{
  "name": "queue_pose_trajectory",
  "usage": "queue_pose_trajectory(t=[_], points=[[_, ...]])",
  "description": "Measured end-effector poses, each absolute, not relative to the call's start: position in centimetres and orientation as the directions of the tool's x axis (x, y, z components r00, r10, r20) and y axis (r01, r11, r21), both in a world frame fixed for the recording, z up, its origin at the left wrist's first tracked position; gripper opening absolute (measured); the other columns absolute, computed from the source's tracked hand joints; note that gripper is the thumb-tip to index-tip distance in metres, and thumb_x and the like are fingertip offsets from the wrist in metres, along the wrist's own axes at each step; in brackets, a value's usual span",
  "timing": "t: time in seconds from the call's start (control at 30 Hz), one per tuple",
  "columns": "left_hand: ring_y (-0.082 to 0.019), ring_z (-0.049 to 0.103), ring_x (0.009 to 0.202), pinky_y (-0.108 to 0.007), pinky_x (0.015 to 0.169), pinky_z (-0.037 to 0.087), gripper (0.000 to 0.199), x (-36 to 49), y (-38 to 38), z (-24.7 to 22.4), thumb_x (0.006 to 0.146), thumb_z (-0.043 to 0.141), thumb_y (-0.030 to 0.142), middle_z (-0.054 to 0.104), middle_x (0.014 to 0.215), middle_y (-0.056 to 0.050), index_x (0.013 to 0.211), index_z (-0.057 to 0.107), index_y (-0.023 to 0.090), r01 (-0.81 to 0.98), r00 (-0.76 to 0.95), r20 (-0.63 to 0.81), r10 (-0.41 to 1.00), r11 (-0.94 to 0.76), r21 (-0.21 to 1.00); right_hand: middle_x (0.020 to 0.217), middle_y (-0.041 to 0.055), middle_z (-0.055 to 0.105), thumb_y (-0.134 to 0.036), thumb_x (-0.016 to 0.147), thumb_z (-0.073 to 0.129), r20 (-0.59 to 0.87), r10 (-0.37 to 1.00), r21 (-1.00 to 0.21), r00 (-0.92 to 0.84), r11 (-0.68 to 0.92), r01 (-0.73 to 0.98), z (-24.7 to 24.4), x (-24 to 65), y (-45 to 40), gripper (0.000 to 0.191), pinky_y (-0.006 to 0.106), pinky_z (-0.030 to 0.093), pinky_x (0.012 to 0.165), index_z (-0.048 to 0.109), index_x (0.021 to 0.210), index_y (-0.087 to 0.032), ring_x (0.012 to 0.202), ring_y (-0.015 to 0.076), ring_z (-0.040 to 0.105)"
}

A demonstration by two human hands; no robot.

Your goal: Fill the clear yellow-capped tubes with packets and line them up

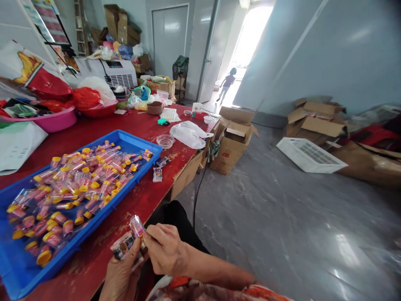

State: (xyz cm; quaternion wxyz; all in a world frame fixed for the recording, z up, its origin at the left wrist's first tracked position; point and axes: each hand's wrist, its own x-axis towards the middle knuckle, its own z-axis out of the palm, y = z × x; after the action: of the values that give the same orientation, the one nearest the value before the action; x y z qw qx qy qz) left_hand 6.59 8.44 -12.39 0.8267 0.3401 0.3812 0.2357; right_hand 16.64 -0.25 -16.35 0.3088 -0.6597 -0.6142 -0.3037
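Near the bottom middle, my left hand (120, 271) is closed on a small printed packet (123, 246), its thumb pressed over it. My right hand (166, 248) meets it with curled fingers, at the base of a clear plastic tube (137, 225) with pink contents. The tube tilts up above both hands, beside the red table's edge. On the table, a blue tray (125, 140) holds a heap of clear tubes with yellow caps and pink contents. Two small packets lie outside the tray's right corner, one of them pale (157, 174).
On the red table (175, 165) are a clear round lid (165, 141), a white plastic bag (190, 134) and a brown bowl (154, 108). Cardboard boxes (230, 146) and a white crate (308, 154) stand on the floor. A child-sized person (227, 83) is by the doorway.
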Motion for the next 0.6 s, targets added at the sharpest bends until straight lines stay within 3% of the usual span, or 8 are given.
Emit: queue_pose_trajectory(t=[0.3,0.47,0.6], points=[[-0.021,0.071,0.074,-0.028,0.066,0.061,0.033,6.4,8.8,-13.2,0.059,0.081,0.004,0.074,0.087,-0.008,0.089,0.071,0.012,-0.121,0.581,-0.478,0.658,0.651,0.749,0.081,0.0091,0.053,-0.017,0.087,0.046,0.816,0.577,0.09,-0.026,-0.081,0.993,-17.0,16.5,0.0,0.016,0.028,0.046,0.06,0.06,0.09,-0.01,0.068,0.0154,0.051],[-0.02,0.071,0.071,-0.026,0.063,0.06,0.03,6.4,8.9,-13.5,0.059,0.081,0.003,0.073,0.085,-0.008,0.086,0.071,0.012,-0.115,0.561,-0.486,0.67,0.645,0.756,0.078,0.0088,0.051,-0.013,0.082,0.041,0.882,0.47,0.08,-0.04,-0.065,0.995,-16.1,16.2,0.0,0.021,0.028,0.04,0.053,0.061,0.083,-0.009,0.062,0.0149,0.045],[-0.017,0.07,0.068,-0.021,0.057,0.057,0.033,6.5,8.9,-13.3,0.059,0.081,0.004,0.073,0.088,-0.007,0.09,0.071,0.013,-0.124,0.561,-0.479,0.675,0.64,0.758,0.075,0.0073,0.051,-0.012,0.083,0.039,0.876,0.482,0.026,0.01,-0.069,0.997,-15.2,16.2,0.3,0.021,0.028,0.039,0.052,0.06,0.079,-0.011,0.06,0.0141,0.044]])
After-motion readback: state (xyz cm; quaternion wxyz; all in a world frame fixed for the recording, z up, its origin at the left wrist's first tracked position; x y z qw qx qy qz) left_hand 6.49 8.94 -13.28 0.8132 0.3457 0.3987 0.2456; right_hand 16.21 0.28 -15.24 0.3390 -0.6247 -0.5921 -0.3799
